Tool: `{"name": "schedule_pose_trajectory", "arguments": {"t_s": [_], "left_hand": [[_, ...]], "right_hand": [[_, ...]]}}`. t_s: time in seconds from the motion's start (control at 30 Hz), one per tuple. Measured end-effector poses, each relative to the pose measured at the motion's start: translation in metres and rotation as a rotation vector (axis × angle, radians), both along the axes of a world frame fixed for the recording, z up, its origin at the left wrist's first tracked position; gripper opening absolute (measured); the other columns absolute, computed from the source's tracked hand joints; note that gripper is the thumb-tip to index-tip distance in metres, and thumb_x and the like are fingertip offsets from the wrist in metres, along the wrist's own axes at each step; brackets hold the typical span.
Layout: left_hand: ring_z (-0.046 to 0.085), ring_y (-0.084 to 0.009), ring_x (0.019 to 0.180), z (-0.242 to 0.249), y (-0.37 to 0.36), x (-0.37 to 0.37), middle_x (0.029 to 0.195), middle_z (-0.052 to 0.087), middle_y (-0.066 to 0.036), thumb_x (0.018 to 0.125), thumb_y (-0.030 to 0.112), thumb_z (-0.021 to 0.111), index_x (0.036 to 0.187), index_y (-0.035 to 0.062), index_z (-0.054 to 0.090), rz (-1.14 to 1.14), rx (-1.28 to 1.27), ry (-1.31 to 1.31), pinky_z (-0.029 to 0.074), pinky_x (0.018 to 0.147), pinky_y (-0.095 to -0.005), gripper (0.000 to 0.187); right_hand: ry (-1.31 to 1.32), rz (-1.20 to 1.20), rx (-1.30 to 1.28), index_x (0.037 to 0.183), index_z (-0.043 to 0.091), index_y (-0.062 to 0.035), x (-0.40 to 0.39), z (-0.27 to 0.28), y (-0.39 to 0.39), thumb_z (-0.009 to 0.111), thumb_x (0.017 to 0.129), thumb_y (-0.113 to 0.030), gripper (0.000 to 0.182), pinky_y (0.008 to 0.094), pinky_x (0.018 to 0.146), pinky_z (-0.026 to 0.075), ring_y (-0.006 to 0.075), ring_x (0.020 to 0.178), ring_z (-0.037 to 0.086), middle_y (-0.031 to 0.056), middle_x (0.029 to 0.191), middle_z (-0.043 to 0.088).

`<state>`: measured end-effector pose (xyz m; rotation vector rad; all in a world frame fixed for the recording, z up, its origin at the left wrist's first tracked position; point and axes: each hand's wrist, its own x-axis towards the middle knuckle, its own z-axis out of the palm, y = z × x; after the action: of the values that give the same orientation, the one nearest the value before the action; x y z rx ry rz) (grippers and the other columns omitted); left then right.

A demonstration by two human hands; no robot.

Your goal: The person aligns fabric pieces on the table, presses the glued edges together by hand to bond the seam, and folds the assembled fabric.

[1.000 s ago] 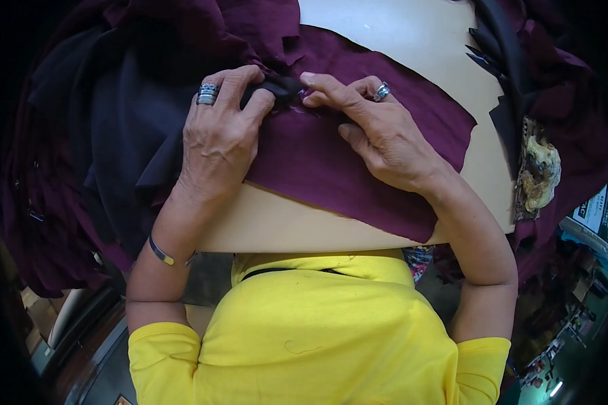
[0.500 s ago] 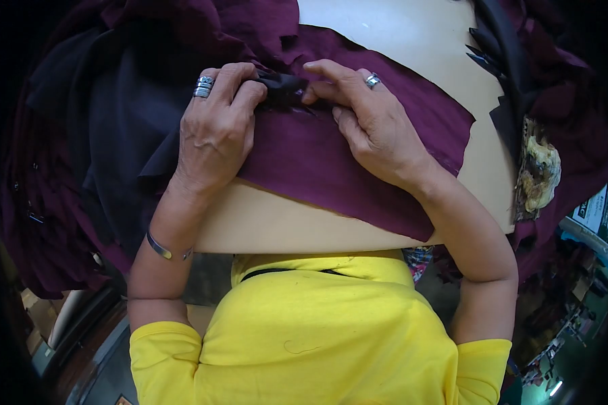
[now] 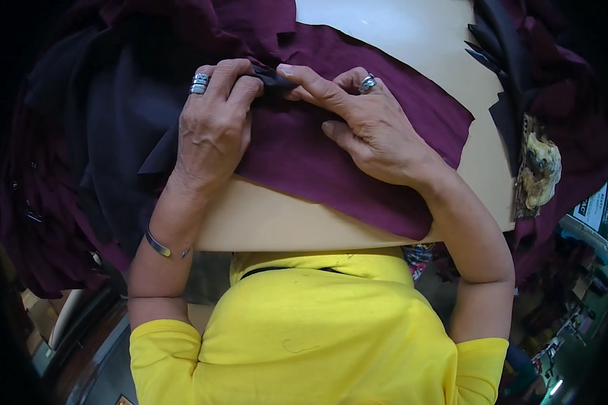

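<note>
A maroon piece of fabric (image 3: 358, 155) lies across the cream tabletop, with dark fabric (image 3: 125, 128) bunched over its left side. My left hand (image 3: 216, 118) is closed, its fingers pinching a dark fold (image 3: 270, 79) near the maroon cloth's upper left part. From the right, my right hand (image 3: 365, 118) reaches over the maroon fabric. Its index and middle fingers stretch out and press on the free end of the dark fold, while the thumb stands apart. The left fingertips are hidden by the knuckles and cloth.
The cream table (image 3: 277, 216) ends just before my body. More maroon cloth (image 3: 54, 223) hangs over the left side. On the right edge lie dark fabric pieces (image 3: 503, 81) and a worn, yellowish lump (image 3: 540, 169), with a printed box (image 3: 591, 212) lower down.
My right hand's fingers have moved left along the dark fold, toward my left hand, and straightened. The thumb now sits farther from the fingers. My left hand has barely shifted.
</note>
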<state>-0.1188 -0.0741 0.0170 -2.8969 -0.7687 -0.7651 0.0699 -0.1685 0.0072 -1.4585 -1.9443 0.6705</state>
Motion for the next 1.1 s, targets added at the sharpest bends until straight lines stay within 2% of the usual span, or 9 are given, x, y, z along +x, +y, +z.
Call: {"name": "schedule_pose_trajectory", "arguments": {"t_s": [0.1, 0.2, 0.3, 0.4, 0.5, 0.6, 0.7, 0.9, 1.1], "left_hand": [[0.057, -0.0294, 0.086, 0.000, 0.001, 0.000, 0.098, 0.056, -0.009, 0.068, -0.008, 0.058, 0.086, 0.0038, 0.059, -0.007, 0.002, 0.003, 0.050, 0.074, -0.0370, 0.022], [0.057, -0.0295, 0.087, -0.001, 0.002, 0.001, 0.098, 0.056, -0.010, 0.068, -0.008, 0.058, 0.087, 0.0034, 0.059, 0.008, 0.011, -0.001, 0.049, 0.074, -0.0373, 0.022], [0.057, -0.0295, 0.087, -0.001, 0.003, 0.000, 0.099, 0.056, -0.010, 0.069, -0.008, 0.057, 0.088, 0.0032, 0.059, 0.013, 0.050, 0.001, 0.049, 0.075, -0.0374, 0.023], [0.057, -0.0297, 0.088, 0.002, 0.005, -0.002, 0.100, 0.056, -0.011, 0.067, -0.009, 0.058, 0.089, 0.0030, 0.059, 0.000, 0.042, 0.029, 0.049, 0.076, -0.0375, 0.025], [0.057, -0.0298, 0.088, 0.004, 0.004, -0.003, 0.100, 0.056, -0.011, 0.066, -0.010, 0.058, 0.089, 0.0030, 0.059, 0.002, -0.008, 0.021, 0.049, 0.077, -0.0375, 0.027], [0.057, -0.0299, 0.088, 0.002, 0.005, -0.004, 0.100, 0.056, -0.011, 0.064, -0.010, 0.059, 0.088, 0.0030, 0.059, 0.003, -0.025, 0.005, 0.049, 0.077, -0.0377, 0.028], [0.057, -0.0297, 0.089, 0.002, 0.005, -0.004, 0.099, 0.055, -0.010, 0.063, -0.010, 0.059, 0.087, 0.0032, 0.059, -0.006, -0.012, -0.010, 0.049, 0.077, -0.0378, 0.027], [0.057, -0.0289, 0.089, 0.000, 0.006, -0.004, 0.098, 0.056, -0.009, 0.063, -0.010, 0.060, 0.086, 0.0038, 0.059, -0.006, -0.011, -0.032, 0.049, 0.076, -0.0369, 0.026], [0.057, -0.0304, 0.094, -0.001, 0.005, -0.005, 0.104, 0.056, -0.010, 0.065, -0.012, 0.057, 0.092, 0.0029, 0.059, 0.000, -0.050, 0.003, 0.048, 0.079, -0.0386, 0.030]], "right_hand": [[-0.049, 0.004, -0.013, 0.141, 0.033, -0.0251, -0.001, -0.001, 0.000, 0.053, 0.077, 0.002, 0.073, 0.0337, 0.095, 0.029, 0.0201, 0.094, 0.043, -0.0021, 0.120, 0.059], [-0.038, -0.001, 0.018, 0.141, 0.034, -0.0266, -0.004, 0.001, -0.001, 0.054, 0.077, 0.002, 0.073, 0.0336, 0.095, 0.028, 0.0196, 0.094, 0.042, -0.0036, 0.119, 0.059], [-0.073, 0.024, 0.048, 0.141, 0.035, -0.0224, -0.005, 0.003, -0.002, 0.053, 0.077, 0.003, 0.071, 0.0319, 0.095, 0.029, 0.0193, 0.093, 0.043, -0.0022, 0.116, 0.060], [0.172, -0.019, 0.072, 0.134, 0.042, -0.0233, -0.001, -0.001, 0.003, 0.053, 0.080, -0.002, 0.059, 0.0369, 0.090, 0.034, 0.0234, 0.099, 0.050, -0.0016, 0.115, 0.060], [0.364, -0.051, 0.098, 0.131, 0.044, -0.0172, 0.001, -0.010, 0.002, 0.054, 0.078, 0.000, 0.057, 0.0352, 0.088, 0.036, 0.0221, 0.095, 0.051, -0.0009, 0.113, 0.061], [0.161, -0.090, 0.160, 0.129, 0.044, -0.0130, -0.002, -0.004, 0.001, 0.055, 0.077, 0.002, 0.055, 0.0343, 0.086, 0.037, 0.0222, 0.093, 0.052, 0.0009, 0.109, 0.062], [0.265, -0.137, 0.167, 0.129, 0.042, -0.0132, -0.001, -0.006, 0.002, 0.055, 0.077, 0.002, 0.056, 0.0348, 0.086, 0.038, 0.0223, 0.094, 0.052, 0.0008, 0.107, 0.062], [0.149, -0.108, 0.127, 0.129, 0.043, -0.0152, -0.004, -0.005, 0.002, 0.056, 0.078, -0.003, 0.054, 0.0362, 0.087, 0.035, 0.0215, 0.098, 0.051, 0.0007, 0.107, 0.062], [-0.009, -0.059, 0.113, 0.135, 0.041, -0.0193, -0.005, -0.004, 0.002, 0.055, 0.080, -0.004, 0.059, 0.0353, 0.090, 0.033, 0.0215, 0.100, 0.050, 0.0000, 0.111, 0.061]]}}
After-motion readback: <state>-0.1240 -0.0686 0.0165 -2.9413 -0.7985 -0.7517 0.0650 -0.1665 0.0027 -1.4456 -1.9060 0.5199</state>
